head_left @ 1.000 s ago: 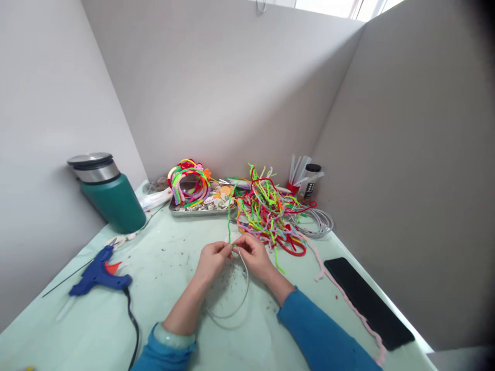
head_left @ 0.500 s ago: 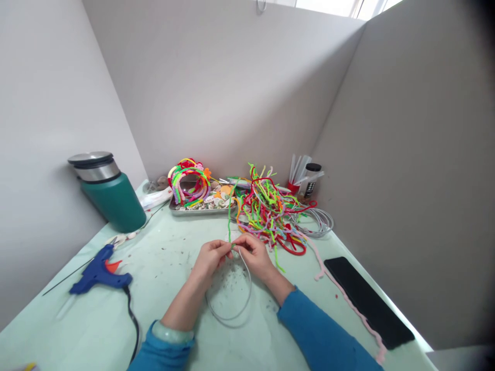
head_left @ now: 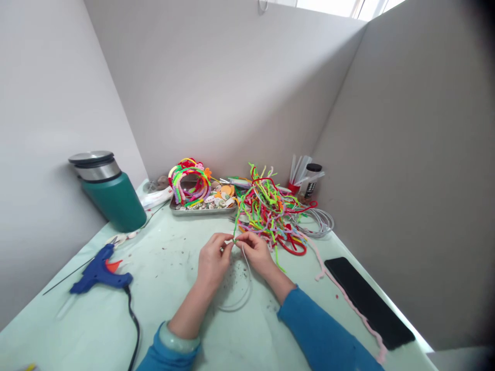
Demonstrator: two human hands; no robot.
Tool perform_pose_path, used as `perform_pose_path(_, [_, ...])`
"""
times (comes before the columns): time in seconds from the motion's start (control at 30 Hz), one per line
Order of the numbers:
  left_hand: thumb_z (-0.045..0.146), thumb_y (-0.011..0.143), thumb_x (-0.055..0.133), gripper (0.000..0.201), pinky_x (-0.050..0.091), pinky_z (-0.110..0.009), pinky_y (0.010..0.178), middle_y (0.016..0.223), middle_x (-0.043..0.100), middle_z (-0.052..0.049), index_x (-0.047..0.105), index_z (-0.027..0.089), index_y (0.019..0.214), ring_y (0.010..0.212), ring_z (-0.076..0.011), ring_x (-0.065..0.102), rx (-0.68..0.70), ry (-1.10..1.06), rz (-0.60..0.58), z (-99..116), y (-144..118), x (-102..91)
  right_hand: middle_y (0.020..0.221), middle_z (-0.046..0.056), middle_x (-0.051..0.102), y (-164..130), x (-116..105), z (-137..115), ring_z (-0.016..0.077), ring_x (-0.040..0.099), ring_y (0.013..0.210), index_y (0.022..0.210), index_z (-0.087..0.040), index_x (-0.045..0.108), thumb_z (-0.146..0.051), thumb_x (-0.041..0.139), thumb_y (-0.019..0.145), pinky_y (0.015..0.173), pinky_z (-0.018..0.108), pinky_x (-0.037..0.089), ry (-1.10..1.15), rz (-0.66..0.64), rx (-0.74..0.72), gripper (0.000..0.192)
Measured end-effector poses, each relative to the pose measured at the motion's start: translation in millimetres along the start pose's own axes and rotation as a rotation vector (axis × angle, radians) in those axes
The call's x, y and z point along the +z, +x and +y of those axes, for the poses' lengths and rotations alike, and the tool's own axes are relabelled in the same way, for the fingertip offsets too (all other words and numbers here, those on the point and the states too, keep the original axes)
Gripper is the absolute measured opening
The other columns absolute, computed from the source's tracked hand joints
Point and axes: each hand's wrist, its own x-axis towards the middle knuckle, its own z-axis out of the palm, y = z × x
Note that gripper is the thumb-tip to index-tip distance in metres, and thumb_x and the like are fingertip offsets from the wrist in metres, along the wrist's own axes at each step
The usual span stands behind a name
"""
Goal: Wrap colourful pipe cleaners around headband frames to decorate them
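head view: left hand and right hand meet at mid-desk, fingertips pinched on a green pipe cleaner and a thin white hoop that curves down onto the desk. far behind, a metal tray holds bright wrapped hoops and small pieces; a red cup holds clear sticks. no writing legible.
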Motion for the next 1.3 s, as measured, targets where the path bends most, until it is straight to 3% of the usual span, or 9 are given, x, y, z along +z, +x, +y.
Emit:
perform_pose_path(0.1, [0.017,0.081,0.048,0.019,0.045,-0.023,0.069,0.090,0.063,-0.004,0.065,0.020,0.089,0.080,-0.0131,0.059,0.099,0.037,-0.004,-1,-1,1.1,0.062,-0.003,0.055,1,0,-2,0.0080,0.046,0.050,0.078,-0.017,0.061,-0.025,0.062,0.072,0.048,0.020,0.037,0.063,-0.003,0.030,0.010])
perform_pose_path(0.2, [0.015,0.081,0.048,0.021,0.046,-0.024,0.072,0.090,0.064,-0.004,0.066,0.020,0.090,0.079,-0.0132,0.059,0.107,0.056,-0.002,-3,-2,2.2,0.061,-0.003,0.055,1,1,-6,0.0072,0.046,0.048,0.077,-0.016,0.061,-0.025,0.063,0.071,0.046,0.020,0.037,0.108,0.003,0.071,0.011])
perform_pose_path(0.5, [0.022,0.077,0.053,0.019,0.046,-0.026,0.075,0.088,0.067,-0.005,0.070,0.023,0.084,0.080,-0.0166,0.060,-0.033,-0.120,-0.031,-1,1,0.3,0.061,-0.003,0.057,0,2,-7,0.0076,0.048,0.045,0.077,-0.017,0.058,-0.031,0.066,0.068,0.044,0.020,0.039,0.135,0.018,0.111,0.019])
perform_pose_path(0.67, [0.024,0.078,0.051,0.020,0.044,-0.026,0.076,0.086,0.067,-0.006,0.070,0.020,0.084,0.080,-0.0160,0.060,-0.056,-0.172,-0.027,-1,2,-0.2,0.061,-0.001,0.058,-1,1,-9,0.0072,0.046,0.044,0.074,-0.016,0.057,-0.037,0.058,0.076,0.042,0.019,0.036,0.085,-0.021,0.090,0.021])
perform_pose_path(0.8, [0.026,0.076,0.054,0.019,0.044,-0.025,0.074,0.086,0.068,-0.006,0.069,0.018,0.083,0.079,-0.0157,0.060,-0.153,-0.258,0.003,-1,3,-1.1,0.055,-0.002,0.053,-2,0,-8,0.0070,0.042,0.041,0.073,-0.015,0.059,-0.044,0.048,0.083,0.040,0.019,0.032,0.064,-0.051,0.081,0.033])
perform_pose_path(0.93, [0.031,0.071,0.059,0.022,0.043,-0.022,0.061,0.075,0.067,-0.004,0.069,0.016,0.084,0.066,-0.0135,0.057,-0.314,-0.468,-0.052,0,3,1.8,0.047,-0.003,0.048,-2,-2,-7,0.0078,0.041,0.041,0.073,-0.015,0.059,-0.048,0.043,0.085,0.040,0.019,0.031,0.025,-0.077,0.097,0.039])
perform_pose_path(1.1, [0.038,0.062,0.067,0.033,0.034,-0.019,0.048,0.056,0.059,0.000,0.069,0.012,0.084,0.050,-0.0085,0.047,-0.498,-0.640,-0.104,0,2,6.8,0.049,-0.005,0.047,-2,-3,-14,0.0079,0.041,0.043,0.073,-0.016,0.058,-0.046,0.054,0.079,0.043,0.020,0.031,0.075,-0.049,0.090,0.031])
perform_pose_path(1.3, [0.040,0.058,0.070,0.040,0.026,-0.018,0.042,0.049,0.050,0.003,0.068,0.010,0.084,0.043,-0.0054,0.038,-0.572,-0.706,-0.092,2,3,6.0,0.051,-0.005,0.047,-4,-4,-20,0.0077,0.040,0.047,0.067,-0.017,0.053,-0.040,0.057,0.077,0.047,0.020,0.033,0.130,-0.006,0.044,0.026])
